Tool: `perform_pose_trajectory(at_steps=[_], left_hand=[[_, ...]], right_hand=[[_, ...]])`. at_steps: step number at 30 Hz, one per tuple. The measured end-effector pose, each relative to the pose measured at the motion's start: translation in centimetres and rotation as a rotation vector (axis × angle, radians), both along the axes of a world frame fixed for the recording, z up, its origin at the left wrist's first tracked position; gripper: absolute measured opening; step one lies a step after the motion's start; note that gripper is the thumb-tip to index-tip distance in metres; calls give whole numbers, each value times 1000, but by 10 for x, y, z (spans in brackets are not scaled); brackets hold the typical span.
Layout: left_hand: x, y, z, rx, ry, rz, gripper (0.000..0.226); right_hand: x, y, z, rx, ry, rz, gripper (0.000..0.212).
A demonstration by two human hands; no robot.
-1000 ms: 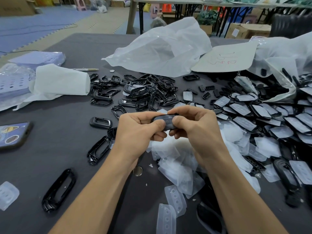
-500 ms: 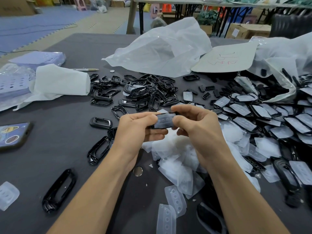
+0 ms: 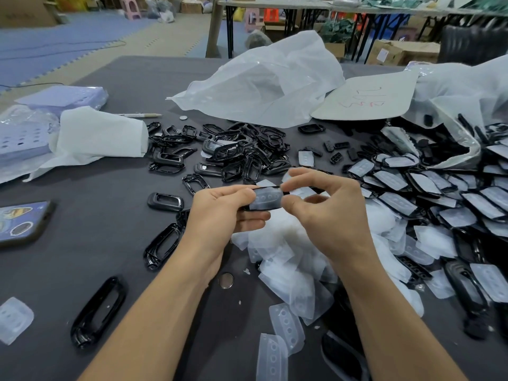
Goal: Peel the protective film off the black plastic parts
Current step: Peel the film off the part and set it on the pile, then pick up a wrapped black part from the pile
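Above the dark table both hands meet on one black plastic part. My left hand grips its left end. My right hand pinches the translucent white film at its right edge; the film stands partly lifted off the part. A heap of peeled films lies under my hands. Film-covered black parts are spread on the right, and bare black frames are piled behind my hands.
A phone lies at the left edge. White foam sheet and plastic bags sit at the back, with a marked card. Loose black frames and a coin lie near my left forearm.
My hands have risen slightly and drawn a little apart. The film, flat on the part a second ago, is now lifted and turned up toward me.
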State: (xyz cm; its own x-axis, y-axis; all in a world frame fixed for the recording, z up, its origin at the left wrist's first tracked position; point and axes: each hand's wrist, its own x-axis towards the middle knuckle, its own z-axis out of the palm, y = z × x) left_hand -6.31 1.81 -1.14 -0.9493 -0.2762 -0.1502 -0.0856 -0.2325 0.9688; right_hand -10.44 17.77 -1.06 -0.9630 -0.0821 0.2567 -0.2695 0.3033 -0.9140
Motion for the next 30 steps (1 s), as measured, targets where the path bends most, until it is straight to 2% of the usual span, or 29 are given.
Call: perform_pose_trajectory(at_steps=[3, 8, 11, 13, 16, 18, 19, 20, 22, 23, 24, 27, 30], left_hand=[[0, 0, -1, 20, 4, 32, 31], [0, 2, -4, -3, 21, 5, 26], [0, 4, -4, 21, 12, -4, 24], [-1, 4, -3, 66, 6, 15, 26], [-3, 1, 0, 179, -10, 96, 20], [-4, -2, 1, 200, -11, 151, 18], [-4, -3, 1, 192, -4, 180, 18], [-4, -4, 1, 177, 8, 214, 18], [-5, -5, 1, 146, 39, 300, 18], [-5, -5, 1, 136, 54, 341, 17], [-6, -6, 1, 130, 71, 376, 17], [-8, -8, 0, 117, 90, 425, 16], [-8, -9, -1, 111, 88, 408, 17]], right_hand=[[2, -2, -2, 87, 19, -115, 11], [9, -16, -5, 195, 50, -143, 19], [9, -18, -5, 172, 25, -160, 17], [8, -17, -2, -2, -2, -141, 16], [7, -11, 6, -390, -93, -67, 16], [5, 0, 12, -513, -155, 13, 18], [2, 8, 16, -482, -189, 77, 15], [0, 15, 20, -366, -222, 160, 13], [-2, 21, 24, 98, -270, 342, 16], [-2, 20, 23, 308, -273, 368, 15], [-1, 17, 20, 420, -249, 334, 12], [2, 5, 9, 402, -124, 48, 10], [6, -5, 2, 582, -93, 85, 26]])
